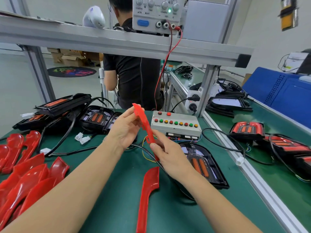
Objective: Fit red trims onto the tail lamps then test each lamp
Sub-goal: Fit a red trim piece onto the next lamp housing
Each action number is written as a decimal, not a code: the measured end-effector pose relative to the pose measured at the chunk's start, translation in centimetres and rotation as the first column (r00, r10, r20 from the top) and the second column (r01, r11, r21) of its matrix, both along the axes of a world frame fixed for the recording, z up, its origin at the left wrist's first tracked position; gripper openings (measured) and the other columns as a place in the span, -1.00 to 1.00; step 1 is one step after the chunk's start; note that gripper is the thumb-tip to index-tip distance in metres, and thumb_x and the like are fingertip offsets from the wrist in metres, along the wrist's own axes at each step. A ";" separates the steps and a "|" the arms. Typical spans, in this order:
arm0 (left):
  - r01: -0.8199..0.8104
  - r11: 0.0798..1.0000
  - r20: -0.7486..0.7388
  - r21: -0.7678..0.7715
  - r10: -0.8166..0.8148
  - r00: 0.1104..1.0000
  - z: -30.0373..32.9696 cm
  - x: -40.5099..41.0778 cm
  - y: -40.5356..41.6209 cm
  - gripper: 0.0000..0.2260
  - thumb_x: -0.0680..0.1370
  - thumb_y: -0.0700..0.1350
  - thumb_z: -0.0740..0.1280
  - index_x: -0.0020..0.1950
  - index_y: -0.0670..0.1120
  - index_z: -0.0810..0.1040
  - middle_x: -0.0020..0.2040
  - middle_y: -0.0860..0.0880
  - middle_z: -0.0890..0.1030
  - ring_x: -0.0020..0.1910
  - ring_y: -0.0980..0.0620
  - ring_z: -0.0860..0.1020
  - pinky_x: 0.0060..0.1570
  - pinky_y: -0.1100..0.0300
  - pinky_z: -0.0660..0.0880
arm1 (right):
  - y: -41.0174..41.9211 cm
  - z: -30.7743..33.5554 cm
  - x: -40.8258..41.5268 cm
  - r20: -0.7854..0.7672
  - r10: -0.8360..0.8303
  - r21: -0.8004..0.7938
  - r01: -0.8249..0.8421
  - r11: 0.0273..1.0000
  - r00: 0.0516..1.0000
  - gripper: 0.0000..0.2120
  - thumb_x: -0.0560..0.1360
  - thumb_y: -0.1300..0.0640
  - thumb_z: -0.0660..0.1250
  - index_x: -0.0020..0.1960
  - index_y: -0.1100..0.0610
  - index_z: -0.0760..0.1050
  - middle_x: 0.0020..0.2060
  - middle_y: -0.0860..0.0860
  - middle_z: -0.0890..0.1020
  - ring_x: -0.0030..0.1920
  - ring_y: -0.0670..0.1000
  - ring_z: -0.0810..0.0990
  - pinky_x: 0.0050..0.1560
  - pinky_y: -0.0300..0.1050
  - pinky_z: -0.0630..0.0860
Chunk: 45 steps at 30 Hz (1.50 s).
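Note:
I hold a long red trim (145, 123) edge-on above the green bench. My left hand (125, 127) grips its upper part and my right hand (170, 155) pinches its lower end. A second red trim (148, 197) lies flat on the mat below my hands. A tail lamp (204, 163) with two orange strips lies right of my right hand, partly hidden by it. The grey test box (176, 124) with red, green and orange buttons stands just behind the held trim.
A heap of red trims (25, 169) fills the left front. Black lamps (67, 108) and loose white connectors (82, 138) lie at the back left. Finished lamps with red trims (247, 130) sit across the aluminium rail (252, 175). A person in black stands behind the bench.

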<state>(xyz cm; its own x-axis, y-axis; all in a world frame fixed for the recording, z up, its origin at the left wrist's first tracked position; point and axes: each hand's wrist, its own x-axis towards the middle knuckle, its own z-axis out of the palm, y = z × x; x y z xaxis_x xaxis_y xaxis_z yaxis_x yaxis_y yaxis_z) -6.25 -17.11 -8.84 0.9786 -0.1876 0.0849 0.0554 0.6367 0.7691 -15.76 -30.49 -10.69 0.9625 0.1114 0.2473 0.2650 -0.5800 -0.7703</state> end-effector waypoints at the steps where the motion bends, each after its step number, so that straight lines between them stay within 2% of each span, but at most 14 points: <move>1: 0.021 0.999 -0.018 -0.027 -0.021 1.000 -0.2 0.1 -0.3 -0.74 0.57 -0.31 0.21 -0.18 -0.08 0.63 -0.31 0.03 0.65 -0.39 0.14 0.56 -0.21 0.23 0.42 | -0.2 -0.2 0.1 -0.008 -0.005 0.050 0.005 0.999 1.000 -0.59 0.62 0.17 0.22 0.45 -0.01 0.35 -0.06 -0.03 0.65 -0.03 0.03 0.57 0.14 -0.05 0.48; 4: 0.071 0.991 -0.065 -0.110 -0.078 0.995 -1.0 0.2 -1.2 -0.74 0.55 -0.28 0.23 -0.21 -0.05 0.65 -0.30 0.03 0.65 -0.37 0.14 0.58 -0.19 0.25 0.48 | -0.9 -0.6 0.1 -0.004 -0.001 0.145 0.002 0.989 1.000 -0.62 0.60 0.18 0.25 0.37 -0.11 0.40 -0.34 -0.20 0.57 -0.28 -0.13 0.43 -0.11 -0.18 0.44; 7: 0.098 0.989 -0.074 -0.106 -0.106 0.992 -1.4 0.3 -2.5 -0.78 0.57 -0.27 0.22 -0.16 -0.08 0.62 -0.28 0.01 0.65 -0.35 0.11 0.60 -0.20 0.22 0.52 | -2.0 -0.6 -0.3 0.044 -0.046 0.100 0.041 0.994 0.998 -0.63 0.59 0.17 0.25 0.29 -0.20 0.44 -0.32 -0.06 0.55 -0.33 -0.10 0.38 -0.22 -0.14 0.43; 9: 0.099 0.995 -0.097 -0.026 -0.101 0.990 -1.6 0.4 -3.4 -0.77 0.56 -0.31 0.21 -0.15 -0.12 0.63 -0.25 -0.04 0.64 -0.31 0.06 0.58 -0.18 0.21 0.51 | -3.0 -0.7 -0.5 0.091 -0.101 0.004 0.101 0.995 0.991 -0.66 0.59 0.17 0.24 0.28 -0.18 0.46 -0.30 0.05 0.57 -0.38 -0.06 0.35 -0.28 -0.18 0.37; 11: 0.090 0.971 -0.123 0.223 -0.063 0.990 -2.0 0.5 -4.5 -0.81 0.57 -0.34 0.20 -0.04 -0.20 0.60 -0.18 -0.09 0.60 -0.21 0.00 0.52 -0.15 0.19 0.48 | -4.2 -0.8 -0.9 0.118 -0.171 -0.063 0.179 0.982 0.978 -0.69 0.60 0.15 0.23 0.27 -0.14 0.49 -0.38 0.01 0.54 -0.43 -0.06 0.35 -0.31 -0.18 0.34; 16: -0.010 0.558 0.060 0.830 -0.072 0.996 -3.4 0.0 -7.2 -0.76 0.56 -0.26 0.29 0.22 -0.23 0.56 0.02 -0.11 0.59 -0.07 -0.01 0.53 -0.02 0.15 0.46 | -7.7 -0.6 -2.1 0.181 -0.338 -0.229 0.374 0.899 0.923 -0.86 0.60 0.12 0.22 0.08 0.00 0.54 -0.46 -0.07 0.44 -0.44 -0.07 0.37 -0.33 -0.04 0.33; 19: -0.101 0.346 0.175 0.933 -0.191 0.966 -3.5 -0.4 -8.6 -0.79 0.57 -0.17 0.28 0.14 -0.21 0.59 0.08 -0.12 0.61 0.09 -0.07 0.54 0.18 0.08 0.44 | -9.4 -0.5 -3.2 0.215 -0.423 -0.307 0.472 0.826 0.880 -0.84 0.60 0.06 0.21 0.06 0.02 0.55 -0.44 -0.05 0.47 -0.37 0.06 0.45 -0.31 -0.01 0.35; 22: -0.085 0.243 0.154 0.966 -0.284 0.946 -3.4 -0.7 -10.1 -0.90 0.57 -0.12 0.28 -0.11 -0.12 0.43 -0.14 -0.11 0.46 -0.13 -0.03 0.41 -0.11 0.14 0.35 | -10.6 -0.6 -4.3 0.272 -0.513 -0.396 0.581 0.711 0.814 -0.83 0.58 0.01 0.21 -0.02 0.04 0.55 -0.50 -0.09 0.40 -0.42 0.02 0.38 -0.38 -0.03 0.24; 25: 0.014 0.201 0.043 0.979 -0.278 0.960 -3.6 -0.7 -11.4 -0.84 0.53 -0.15 0.30 -0.19 -0.09 0.34 -0.18 -0.10 0.35 -0.22 -0.02 0.29 -0.18 0.17 0.21 | -11.4 -1.0 -5.1 0.253 -0.587 -0.492 0.625 0.607 0.769 -0.78 0.58 -0.04 0.16 -0.03 0.03 0.54 -0.47 -0.07 0.42 -0.36 0.09 0.34 -0.35 -0.04 0.24; 27: 0.056 0.158 -0.015 0.986 -0.248 0.969 -3.7 -0.6 -11.9 -0.78 0.51 -0.21 0.32 -0.27 -0.05 0.32 -0.17 -0.12 0.38 -0.24 -0.06 0.33 -0.21 0.16 0.32 | -11.6 -1.4 -5.7 0.222 -0.611 -0.508 0.625 0.593 0.760 -0.79 0.58 -0.03 0.16 -0.03 0.02 0.54 -0.47 -0.08 0.41 -0.33 0.11 0.34 -0.35 -0.05 0.23; 29: 0.076 0.145 -0.042 0.987 -0.222 0.974 -3.6 -0.6 -12.1 -0.93 0.49 -0.28 0.31 -0.12 -0.12 0.49 -0.03 -0.15 0.50 -0.15 -0.12 0.45 -0.14 0.07 0.52 | -11.9 -1.7 -6.1 0.184 -0.620 -0.518 0.611 0.599 0.763 -0.80 0.58 0.00 0.16 -0.03 0.03 0.53 -0.49 -0.11 0.34 -0.35 0.09 0.36 -0.37 -0.05 0.20; 32: 0.115 0.172 -0.081 0.978 -0.194 0.978 -3.9 -0.4 -12.0 -0.73 0.44 -0.34 0.29 0.11 -0.17 0.54 0.09 -0.19 0.55 -0.10 -0.16 0.50 -0.16 0.07 0.54 | -12.1 -2.0 -6.7 0.172 -0.616 -0.535 0.598 0.597 0.769 -0.82 0.59 0.00 0.15 -0.03 0.02 0.50 -0.47 -0.11 0.34 -0.37 0.05 0.35 -0.38 -0.04 0.18; 36: 0.078 0.139 -0.051 0.987 -0.188 0.981 -4.3 -0.3 -11.7 -0.80 0.38 -0.35 0.24 -0.16 -0.05 0.42 -0.09 -0.12 0.47 -0.20 -0.10 0.39 -0.24 0.13 0.38 | -11.9 -2.4 -7.4 0.175 -0.571 -0.543 0.562 0.624 0.802 -0.84 0.60 -0.01 0.12 0.00 0.00 0.45 -0.37 -0.07 0.44 -0.28 0.07 0.40 -0.30 -0.04 0.23; 45: 0.097 0.107 -0.077 0.990 -0.177 0.981 -4.4 -0.1 -12.1 -0.75 0.50 -0.37 0.17 -0.34 -0.11 0.34 -0.26 -0.04 0.45 -0.39 0.00 0.34 -0.35 0.21 0.32 | -11.1 -2.5 -8.0 0.259 -0.473 -0.565 0.529 0.633 0.842 -0.85 0.61 -0.01 0.10 0.11 -0.04 0.40 -0.25 -0.10 0.44 -0.18 -0.01 0.42 -0.27 -0.11 0.27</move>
<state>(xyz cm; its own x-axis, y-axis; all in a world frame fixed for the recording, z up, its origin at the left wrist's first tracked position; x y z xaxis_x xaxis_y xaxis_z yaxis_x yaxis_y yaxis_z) -6.35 -29.25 -13.20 0.9277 -0.2762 -0.2510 -0.0120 -0.6942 0.7196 -23.72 -41.55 -13.18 0.8952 -0.2332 0.3798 -0.1634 -0.9646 -0.2070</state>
